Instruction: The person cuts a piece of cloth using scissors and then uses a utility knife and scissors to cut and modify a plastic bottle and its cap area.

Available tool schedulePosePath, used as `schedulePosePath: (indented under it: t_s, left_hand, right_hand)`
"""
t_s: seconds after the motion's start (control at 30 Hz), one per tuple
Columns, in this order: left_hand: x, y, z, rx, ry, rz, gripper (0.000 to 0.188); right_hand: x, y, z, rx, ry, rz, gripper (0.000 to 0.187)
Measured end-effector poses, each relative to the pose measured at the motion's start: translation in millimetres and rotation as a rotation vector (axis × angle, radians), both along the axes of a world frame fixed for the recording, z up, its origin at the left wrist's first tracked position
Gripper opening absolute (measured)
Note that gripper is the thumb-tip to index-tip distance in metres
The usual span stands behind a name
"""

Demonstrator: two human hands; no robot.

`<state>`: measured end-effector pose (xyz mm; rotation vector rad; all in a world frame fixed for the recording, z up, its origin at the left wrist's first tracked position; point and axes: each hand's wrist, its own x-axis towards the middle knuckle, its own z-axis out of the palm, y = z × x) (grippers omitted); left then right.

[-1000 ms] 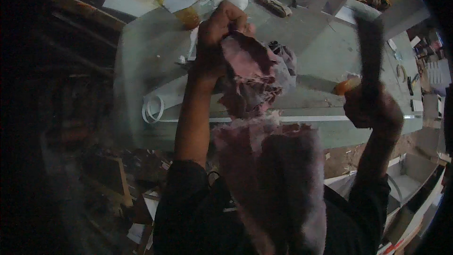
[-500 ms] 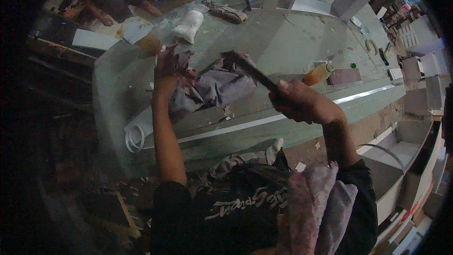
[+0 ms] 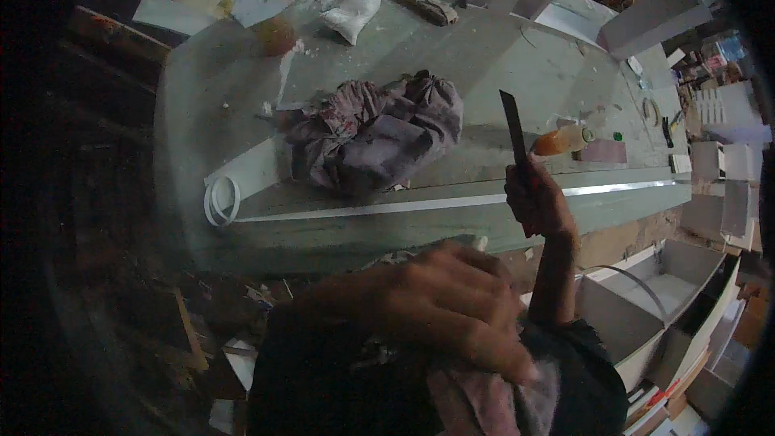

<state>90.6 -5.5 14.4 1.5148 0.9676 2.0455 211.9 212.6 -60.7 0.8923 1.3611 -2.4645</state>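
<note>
My right hand (image 3: 539, 198) is closed around a dark flat-bladed tool (image 3: 514, 125) with a slanted tip and some red at its handle. It holds the blade upright over the near side of the table. Close to my chest, my left hand (image 3: 428, 307) is blurred, its bent fingers over a pinkish-grey towel (image 3: 476, 408) that hangs down my front. Whether the fingers grip the towel is unclear. A stained grey-purple cloth bundle (image 3: 375, 133) lies crumpled on the table, apart from both hands.
On the green table (image 3: 484, 64) lie a white bag (image 3: 353, 14), a bottle of orange liquid (image 3: 561, 140), a reddish-brown block (image 3: 601, 151) and a roll of white edging strip (image 3: 221, 200). A pale panel frame (image 3: 650, 20) stands at the far right; an open white box (image 3: 674, 274) is at the near right.
My left hand has left the cloth bundle and come back to my chest by the towel. My right hand has turned the tool from leaning over the cloth to pointing up.
</note>
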Motion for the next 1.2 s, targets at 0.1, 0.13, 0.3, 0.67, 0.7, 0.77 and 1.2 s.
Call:
schedulePosePath:
  t_s: [0.1, 0.13, 0.3, 0.67, 0.7, 0.77, 1.2]
  left_hand:
    - [-6, -3, -19, -0.111, -0.015, 0.118, 0.044]
    - [-9, -6, -26, -0.179, -0.057, 0.191, 0.04]
    - [-28, -4, -77, -0.585, -0.367, 0.57, 0.026]
    - [-24, -23, -98, -0.558, -0.63, 0.476, 0.023]
    - [-23, -23, -97, -0.564, -0.657, 0.468, 0.024]
    - [-22, -24, -95, -0.557, -0.705, 0.418, 0.026]
    - [-70, -46, -87, -0.704, -0.481, 0.518, 0.033]
  right_hand:
    - [-10, -4, -1, 0.096, -0.107, -0.074, 0.048]
    - [-14, -3, 0, 0.19, -0.054, -0.025, 0.048]
    - [-31, 7, -11, 0.53, -0.114, -0.018, 0.051]
    - [-67, 3, -31, 0.892, 0.108, -0.094, 0.024]
    - [-63, -8, -25, 0.792, 0.152, -0.066, 0.022]
    - [-55, -42, -5, 0.648, 0.242, -0.053, 0.019]
    - [-38, -62, -5, 0.258, 0.25, 0.015, 0.019]
